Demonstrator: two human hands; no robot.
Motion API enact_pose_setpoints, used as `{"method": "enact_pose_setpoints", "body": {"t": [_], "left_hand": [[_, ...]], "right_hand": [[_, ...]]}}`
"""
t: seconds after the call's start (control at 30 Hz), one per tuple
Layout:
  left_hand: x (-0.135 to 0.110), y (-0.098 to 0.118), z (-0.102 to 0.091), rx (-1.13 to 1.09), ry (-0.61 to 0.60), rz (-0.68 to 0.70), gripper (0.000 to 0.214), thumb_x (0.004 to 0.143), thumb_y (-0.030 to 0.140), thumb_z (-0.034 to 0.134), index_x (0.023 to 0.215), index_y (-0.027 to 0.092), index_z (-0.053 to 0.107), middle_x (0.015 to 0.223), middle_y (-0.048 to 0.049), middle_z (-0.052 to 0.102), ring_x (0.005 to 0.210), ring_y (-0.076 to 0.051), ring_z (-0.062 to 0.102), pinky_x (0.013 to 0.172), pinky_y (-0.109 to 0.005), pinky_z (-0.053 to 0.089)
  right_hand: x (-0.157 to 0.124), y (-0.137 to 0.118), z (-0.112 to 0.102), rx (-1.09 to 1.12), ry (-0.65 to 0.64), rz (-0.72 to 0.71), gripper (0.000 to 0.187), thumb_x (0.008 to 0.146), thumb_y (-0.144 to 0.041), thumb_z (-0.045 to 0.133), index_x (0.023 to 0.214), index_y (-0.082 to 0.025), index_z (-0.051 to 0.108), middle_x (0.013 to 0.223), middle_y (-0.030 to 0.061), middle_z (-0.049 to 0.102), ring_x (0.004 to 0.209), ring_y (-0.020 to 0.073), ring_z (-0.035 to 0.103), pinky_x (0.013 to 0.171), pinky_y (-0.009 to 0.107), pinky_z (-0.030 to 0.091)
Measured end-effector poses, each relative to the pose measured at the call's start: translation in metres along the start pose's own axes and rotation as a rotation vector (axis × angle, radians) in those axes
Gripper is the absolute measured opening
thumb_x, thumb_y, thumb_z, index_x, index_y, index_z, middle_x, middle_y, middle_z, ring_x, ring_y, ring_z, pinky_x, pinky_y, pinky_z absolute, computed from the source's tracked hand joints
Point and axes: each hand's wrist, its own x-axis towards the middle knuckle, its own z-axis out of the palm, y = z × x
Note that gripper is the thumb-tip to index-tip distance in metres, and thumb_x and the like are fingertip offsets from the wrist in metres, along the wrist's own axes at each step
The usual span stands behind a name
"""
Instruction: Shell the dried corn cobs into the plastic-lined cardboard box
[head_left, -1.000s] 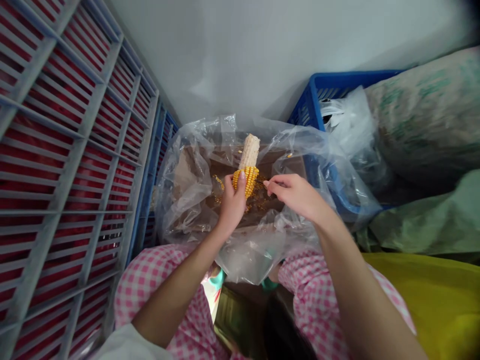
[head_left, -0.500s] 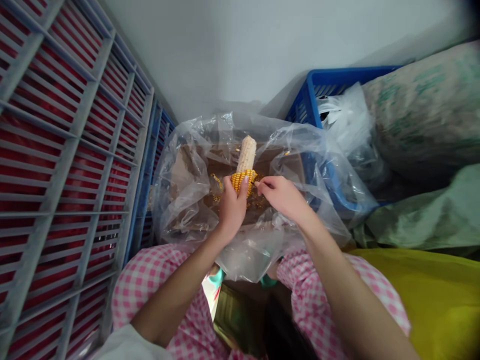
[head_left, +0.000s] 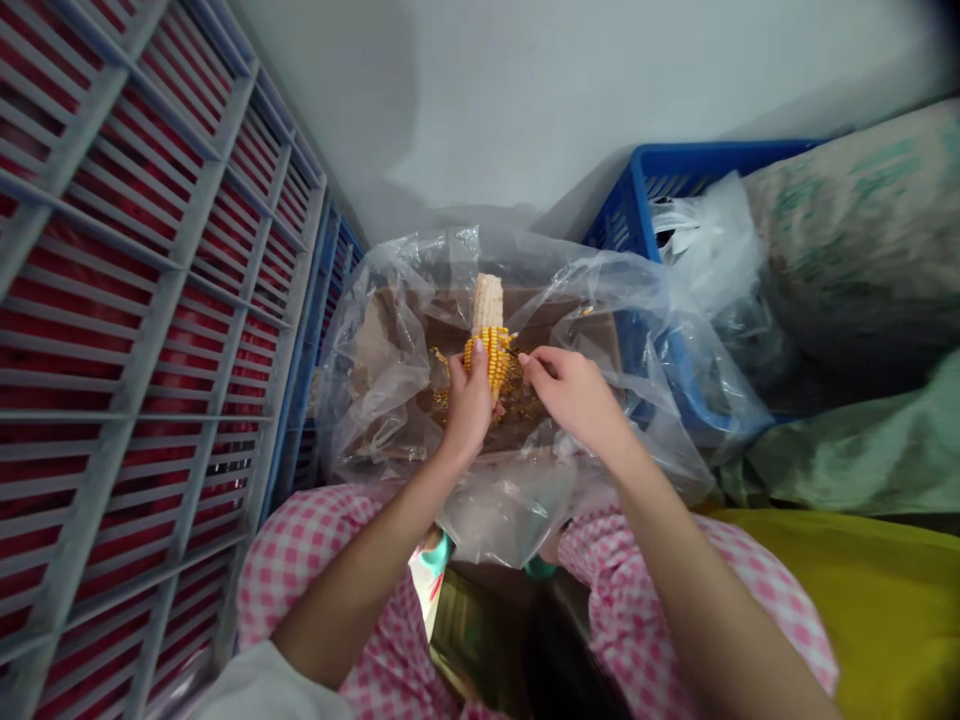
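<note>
My left hand point(head_left: 466, 405) is closed round the lower end of a corn cob point(head_left: 488, 330), held upright over a box lined with clear plastic point(head_left: 390, 350). The cob's upper half is bare and pale; yellow kernels remain on the lower half. My right hand point(head_left: 574, 395) pinches at the kernels on the cob's right side, fingertips touching them. Loose yellow kernels point(head_left: 525, 405) lie in the box below.
Grey-framed red crates point(head_left: 135, 330) stack on the left. A blue crate point(head_left: 660, 190) with plastic bags stands at the back right, next to large filled sacks point(head_left: 862, 250). A yellow-green surface point(head_left: 885, 600) lies at the lower right. My pink checked trousers point(head_left: 315, 570) are below.
My right hand has moved left from beside the cob to its kernels and now pinches them. The left hand has turned the cob slightly more upright.
</note>
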Motion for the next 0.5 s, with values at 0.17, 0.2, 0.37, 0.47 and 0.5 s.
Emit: {"method": "enact_pose_setpoints", "body": {"t": [0.17,0.2,0.37,0.47,0.5], "left_hand": [[0.000,0.002,-0.001,0.052,-0.014,0.033,0.039,0.083,0.058,0.035,0.096,0.022,0.043,0.079,-0.0009,0.054,0.047,-0.007,0.047,0.040,-0.019,0.038],[0.001,0.002,-0.001,0.056,-0.017,0.040,0.039,0.083,0.058,0.034,0.096,0.022,0.043,0.079,-0.0012,0.054,0.047,-0.007,0.047,0.039,-0.019,0.038],[0.002,-0.003,0.000,0.074,-0.016,0.098,0.039,0.083,0.058,0.035,0.094,0.021,0.043,0.078,-0.0014,0.052,0.045,-0.007,0.045,0.037,-0.019,0.036],[0.002,-0.004,0.001,0.094,-0.015,0.112,0.038,0.084,0.057,0.035,0.095,0.021,0.043,0.076,-0.0008,0.052,0.044,-0.007,0.044,0.037,-0.019,0.035],[0.002,-0.003,0.001,0.101,-0.015,0.117,0.037,0.084,0.056,0.035,0.095,0.021,0.043,0.076,-0.0008,0.052,0.044,-0.007,0.044,0.037,-0.018,0.035]], "right_hand": [[-0.003,0.001,-0.017,0.015,-0.103,-0.013,0.030,0.084,-0.032,0.041,0.062,-0.018,0.057,0.055,-0.0020,0.050,0.051,0.0104,0.040,0.052,0.023,0.024],[-0.003,0.001,-0.018,0.011,-0.116,-0.016,0.030,0.084,-0.031,0.041,0.062,-0.018,0.057,0.055,-0.0020,0.050,0.051,0.0104,0.040,0.052,0.023,0.025],[-0.004,0.001,-0.022,-0.034,-0.161,-0.026,0.028,0.083,-0.029,0.042,0.063,-0.019,0.058,0.057,-0.0012,0.053,0.053,0.0111,0.043,0.053,0.023,0.026],[-0.005,0.002,-0.024,-0.056,-0.172,-0.019,0.028,0.083,-0.030,0.042,0.062,-0.019,0.058,0.056,-0.0011,0.053,0.052,0.0111,0.042,0.053,0.023,0.026],[-0.005,0.002,-0.025,-0.057,-0.180,-0.016,0.029,0.083,-0.030,0.042,0.062,-0.019,0.058,0.055,-0.0012,0.053,0.051,0.0110,0.042,0.053,0.023,0.025]]}}
